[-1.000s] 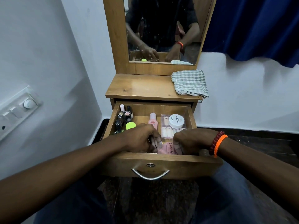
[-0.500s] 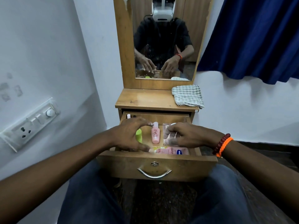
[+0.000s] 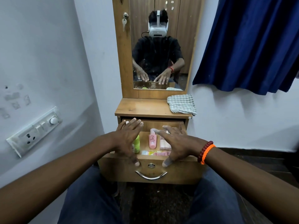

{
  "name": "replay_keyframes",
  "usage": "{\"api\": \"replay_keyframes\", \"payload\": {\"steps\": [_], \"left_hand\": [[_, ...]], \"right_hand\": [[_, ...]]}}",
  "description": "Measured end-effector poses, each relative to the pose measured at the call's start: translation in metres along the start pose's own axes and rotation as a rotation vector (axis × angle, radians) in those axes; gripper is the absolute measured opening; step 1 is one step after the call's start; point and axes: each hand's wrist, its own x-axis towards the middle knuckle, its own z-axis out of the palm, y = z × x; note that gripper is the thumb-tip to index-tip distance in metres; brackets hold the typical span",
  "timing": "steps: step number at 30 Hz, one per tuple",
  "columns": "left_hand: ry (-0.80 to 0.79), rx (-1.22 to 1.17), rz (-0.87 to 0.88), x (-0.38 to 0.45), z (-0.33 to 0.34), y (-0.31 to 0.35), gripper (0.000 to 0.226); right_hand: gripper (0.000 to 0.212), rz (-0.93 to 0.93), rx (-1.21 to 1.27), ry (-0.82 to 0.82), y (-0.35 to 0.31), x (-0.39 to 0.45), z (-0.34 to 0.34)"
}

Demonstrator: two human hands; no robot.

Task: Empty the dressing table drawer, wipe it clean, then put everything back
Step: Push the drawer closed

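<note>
Left hand (image 3: 127,139): fingers spread, empty, over drawer (image 3: 150,173) left edge.
Right hand (image 3: 176,144): fingers spread, empty.
Risk: toppling pink bottle (image 3: 152,140) by careless reach.

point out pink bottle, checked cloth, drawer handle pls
pink bottle (image 3: 152,140): head view, middle of its body, inside the drawer.
checked cloth (image 3: 181,103): head view, centre of the folded cloth on the tabletop.
drawer handle (image 3: 151,175): head view, middle of the curved metal bar.
</note>
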Motion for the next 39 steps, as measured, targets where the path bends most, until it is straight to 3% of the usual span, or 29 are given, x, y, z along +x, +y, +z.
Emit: {"api": "replay_keyframes", "payload": {"steps": [14, 29, 35, 39], "left_hand": [[0.048, -0.016, -0.059, 0.031, -0.006, -0.016, 0.151], [0.13, -0.044, -0.13, 0.099, -0.023, -0.043, 0.142], [0.231, -0.1, -0.151, 0.122, -0.018, -0.054, 0.131], [0.29, -0.11, -0.152, 0.133, -0.011, -0.061, 0.119]], "right_hand": [[0.144, -0.003, -0.087, 0.076, 0.021, 0.045, -0.01], [0.148, 0.081, -0.251, 0.133, 0.043, 0.121, -0.035], [0.131, 0.069, -0.281, 0.179, 0.057, 0.146, -0.044], [0.105, 0.036, -0.324, 0.259, 0.062, 0.155, -0.041]]}}
